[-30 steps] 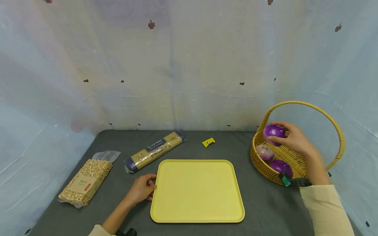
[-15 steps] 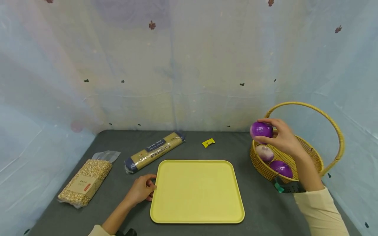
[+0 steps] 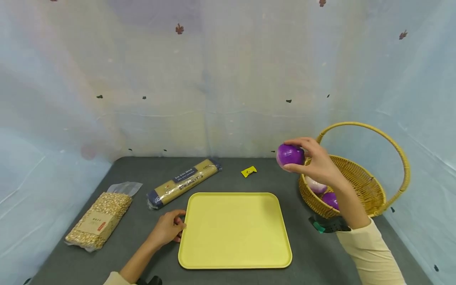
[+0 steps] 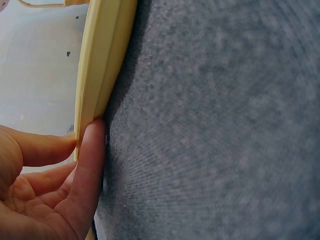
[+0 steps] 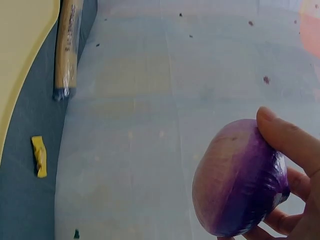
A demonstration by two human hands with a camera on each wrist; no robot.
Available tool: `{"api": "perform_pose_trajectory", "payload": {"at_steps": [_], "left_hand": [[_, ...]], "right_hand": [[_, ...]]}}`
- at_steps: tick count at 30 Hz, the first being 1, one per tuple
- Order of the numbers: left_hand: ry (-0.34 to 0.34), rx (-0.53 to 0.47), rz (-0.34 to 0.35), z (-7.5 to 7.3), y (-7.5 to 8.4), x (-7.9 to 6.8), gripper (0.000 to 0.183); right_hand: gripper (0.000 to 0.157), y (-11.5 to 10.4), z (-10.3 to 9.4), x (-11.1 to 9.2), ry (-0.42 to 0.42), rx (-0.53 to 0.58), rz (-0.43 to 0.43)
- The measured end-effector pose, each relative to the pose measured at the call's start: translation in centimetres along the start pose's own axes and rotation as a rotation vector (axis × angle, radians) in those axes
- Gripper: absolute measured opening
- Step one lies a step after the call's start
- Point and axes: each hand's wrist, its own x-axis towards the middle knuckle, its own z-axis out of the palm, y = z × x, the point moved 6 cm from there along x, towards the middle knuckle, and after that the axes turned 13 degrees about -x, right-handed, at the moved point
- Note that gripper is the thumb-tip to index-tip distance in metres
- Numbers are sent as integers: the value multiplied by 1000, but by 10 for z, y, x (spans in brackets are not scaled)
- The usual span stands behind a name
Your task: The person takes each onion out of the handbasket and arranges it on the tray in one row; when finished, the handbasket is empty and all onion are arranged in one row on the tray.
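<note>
My right hand [image 3: 318,162] grips a glossy purple onion [image 3: 289,155] with a pale end, thumb below and fingers above in the head view. It is up in the air, left of the wicker basket [image 3: 370,190]. In the right wrist view the onion [image 5: 235,180] shows its pale side, and part of the hand is cut off. Inside the basket lie a pale onion [image 3: 315,185] and a purple onion [image 3: 330,200], partly covered by my right forearm. My left hand [image 3: 166,228] pinches the left rim of the yellow tray [image 3: 235,231], which rests on the table.
A spaghetti packet [image 3: 184,183] lies slanted behind the tray, with a small yellow wrapped candy [image 3: 248,171] to its right. A clear bag of pale grains [image 3: 101,217] lies at the left of the dark tabletop [image 3: 142,186]. A pale curtain [image 3: 228,79] hangs behind.
My right hand has lifted the purple onion out over the basket's left rim and carried it left toward the tray. The left hand stays at the tray's rim.
</note>
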Motion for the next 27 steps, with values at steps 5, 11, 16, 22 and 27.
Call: {"api": "perform_pose_trajectory", "payload": {"at_steps": [5,11,16,22,27], "left_hand": [[-1,10,11,-1,1,0,40],[1,8,0,0,1,0,40],[-1,2,-2,0,0,0,40],[3,-1,3,-1,0,1,40],[2,-6,-6,0,-1,2,40]], "right_hand": [[58,-18,8,3,-5,15,-33],[58,-25,23,7,-24,58,-69],[59,-33,38,12,-36,85,-105],[59,-48,56,18,-22,97,-159],[61,-59,73,22,-27,101,-199]]}}
